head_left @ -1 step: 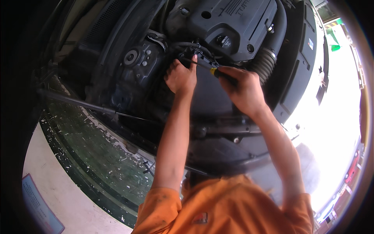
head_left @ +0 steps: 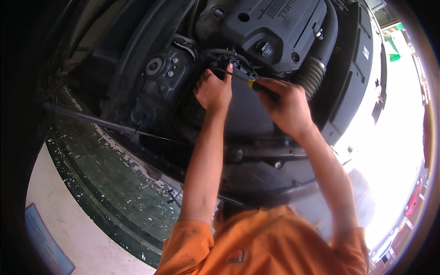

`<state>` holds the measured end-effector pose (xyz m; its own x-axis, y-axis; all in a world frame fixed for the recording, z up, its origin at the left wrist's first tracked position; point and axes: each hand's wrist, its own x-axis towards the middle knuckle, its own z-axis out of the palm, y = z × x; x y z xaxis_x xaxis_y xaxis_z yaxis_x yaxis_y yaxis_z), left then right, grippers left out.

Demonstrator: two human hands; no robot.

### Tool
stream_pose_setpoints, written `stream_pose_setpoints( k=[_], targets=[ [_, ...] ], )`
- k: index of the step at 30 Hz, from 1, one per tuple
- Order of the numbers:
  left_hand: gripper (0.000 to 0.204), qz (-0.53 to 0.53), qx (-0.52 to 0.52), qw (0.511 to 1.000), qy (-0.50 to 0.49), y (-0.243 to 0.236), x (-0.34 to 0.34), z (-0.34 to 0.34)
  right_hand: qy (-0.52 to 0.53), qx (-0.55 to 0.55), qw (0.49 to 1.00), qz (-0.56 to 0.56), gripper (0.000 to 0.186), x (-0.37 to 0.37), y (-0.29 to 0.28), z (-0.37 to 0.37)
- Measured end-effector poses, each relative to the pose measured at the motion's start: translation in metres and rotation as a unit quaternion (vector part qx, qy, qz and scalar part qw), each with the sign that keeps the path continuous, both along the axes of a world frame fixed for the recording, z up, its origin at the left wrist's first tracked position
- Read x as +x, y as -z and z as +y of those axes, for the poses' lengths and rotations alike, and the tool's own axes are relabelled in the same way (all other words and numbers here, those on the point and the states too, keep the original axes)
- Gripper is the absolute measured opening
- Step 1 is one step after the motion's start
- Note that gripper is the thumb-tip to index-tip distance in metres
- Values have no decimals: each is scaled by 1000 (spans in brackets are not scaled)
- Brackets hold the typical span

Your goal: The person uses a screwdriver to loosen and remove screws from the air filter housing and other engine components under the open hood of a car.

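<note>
In the engine bay, my right hand [head_left: 288, 103] is wrapped round the black-and-yellow handle of a screwdriver [head_left: 250, 83]. The thin shaft points left toward my left thumb, and its tip is lost among dark parts. My left hand [head_left: 213, 90] reaches down at the left edge of a black box [head_left: 250, 112], thumb raised against a connector area with hoses [head_left: 227, 54]. Its other fingers curl over a dark part; what they grip, if anything, is hidden.
The grey engine cover [head_left: 275, 34] with a round cap [head_left: 262, 47] lies beyond my hands. A ribbed air hose [head_left: 312, 75] runs at right, a strut mount [head_left: 156, 67] at left. A thin prop rod [head_left: 96, 121] crosses the left fender. Below is worn green floor [head_left: 114, 183].
</note>
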<state>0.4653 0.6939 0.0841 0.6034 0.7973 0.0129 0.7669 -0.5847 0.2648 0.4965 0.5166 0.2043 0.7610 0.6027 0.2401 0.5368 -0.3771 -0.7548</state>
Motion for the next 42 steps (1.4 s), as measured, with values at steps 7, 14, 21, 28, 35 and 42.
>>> stream_pose_setpoints(
  k=[7,14,21,28,35,42],
  targets=[
    [78,14,-23,999,-18,-3,3,5,0,-41,997,-58,24,-16,-5,2],
    [78,40,-66,997,-19,-10,5,5,-5,-34,998,-50,25,-10,-5,5],
    [74,-2,-56,998,-15,-7,2,4,-13,-120,990,-78,23,-14,-16,22],
    [54,-118,-35,992,11,10,-8,8,-121,-132,980,-84,29,25,-50,44],
    [57,-86,-68,994,-10,4,-4,8,-136,-187,942,-242,24,40,-57,62],
    [57,-39,-105,994,-1,0,-5,15,-166,-206,932,-246,28,26,-63,59]
  ],
)
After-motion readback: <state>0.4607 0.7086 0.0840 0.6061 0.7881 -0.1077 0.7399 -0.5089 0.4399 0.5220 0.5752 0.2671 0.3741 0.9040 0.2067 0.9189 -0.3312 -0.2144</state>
